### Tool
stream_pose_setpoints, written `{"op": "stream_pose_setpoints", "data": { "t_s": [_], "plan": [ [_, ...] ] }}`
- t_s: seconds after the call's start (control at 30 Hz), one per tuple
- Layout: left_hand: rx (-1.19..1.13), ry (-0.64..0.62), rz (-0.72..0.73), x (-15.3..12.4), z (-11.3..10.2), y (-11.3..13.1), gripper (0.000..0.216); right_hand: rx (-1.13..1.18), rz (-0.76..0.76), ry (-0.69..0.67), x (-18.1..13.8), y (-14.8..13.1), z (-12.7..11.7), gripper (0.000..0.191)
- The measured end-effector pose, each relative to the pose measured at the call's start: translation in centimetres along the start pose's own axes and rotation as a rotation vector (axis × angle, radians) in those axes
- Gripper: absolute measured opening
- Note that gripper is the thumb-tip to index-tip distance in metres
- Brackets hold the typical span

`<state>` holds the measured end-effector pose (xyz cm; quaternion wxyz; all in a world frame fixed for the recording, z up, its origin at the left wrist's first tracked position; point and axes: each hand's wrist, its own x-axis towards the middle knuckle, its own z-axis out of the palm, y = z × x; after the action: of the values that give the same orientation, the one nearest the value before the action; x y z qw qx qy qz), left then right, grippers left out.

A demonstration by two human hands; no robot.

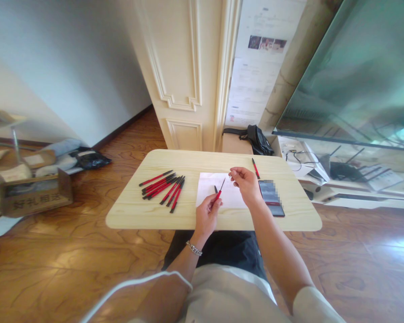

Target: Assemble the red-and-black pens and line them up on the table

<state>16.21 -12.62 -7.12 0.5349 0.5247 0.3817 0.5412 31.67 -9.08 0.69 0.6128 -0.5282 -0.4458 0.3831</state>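
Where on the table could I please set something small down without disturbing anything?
Bare tabletop borders the dark device on its right; another patch lies at the near left corner, left of the grouped pens. The middle is crowded, with left hand and right hand at the white paper.

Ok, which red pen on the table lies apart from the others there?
The pen just beyond the phone; the others lie bunched left of the paper. The left hand holds another.

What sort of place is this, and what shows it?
Probably a room in a home, possibly a small home office: cream panel with raised moulding, glossy brown wood-grain floor, and an open brown cardboard box among floor clutter.
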Motion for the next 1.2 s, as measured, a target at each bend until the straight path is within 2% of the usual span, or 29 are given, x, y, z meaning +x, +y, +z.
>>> {"op": "stream_pose_setpoints", "data": {
  "t_s": [0.43, 0.67, 0.8, 0.93, 1.0, 1.07, 1.2],
  "plan": [
    [0.078, -0.028, 0.006, 0.0, -0.1, 0.2, 0.035, 0.005, -0.046, 0.010, -0.4, -0.9, 0.5, 0.031],
    [0.067, -0.035, 0.005, -0.1, -0.1, 0.2, 0.034, -0.125, -0.056, -0.034, -0.7, -0.5, 0.6, 0.030],
    [0.036, -0.035, -0.003, -0.1, -0.2, 0.2, 0.035, -0.204, -0.040, -0.128, -1.1, 0.1, 0.5, 0.026],
    [0.026, -0.022, -0.007, -0.1, -0.2, 0.5, 0.037, -0.181, 0.001, -0.275, -1.0, 1.0, 0.1, 0.026],
    [0.016, -0.012, -0.015, -0.1, -0.1, 0.7, 0.038, -0.201, 0.029, -0.302, -0.6, 1.8, 0.1, 0.026],
    [0.010, -0.005, -0.023, -0.1, -0.1, 0.8, 0.038, -0.333, 0.046, -0.273, -0.1, 2.7, 0.3, 0.024],
    [0.022, 0.002, -0.010, 0.0, -0.2, 0.8, 0.035, -0.832, 0.075, -0.242, 0.3, 3.9, 1.7, 0.021]
  ]
}}
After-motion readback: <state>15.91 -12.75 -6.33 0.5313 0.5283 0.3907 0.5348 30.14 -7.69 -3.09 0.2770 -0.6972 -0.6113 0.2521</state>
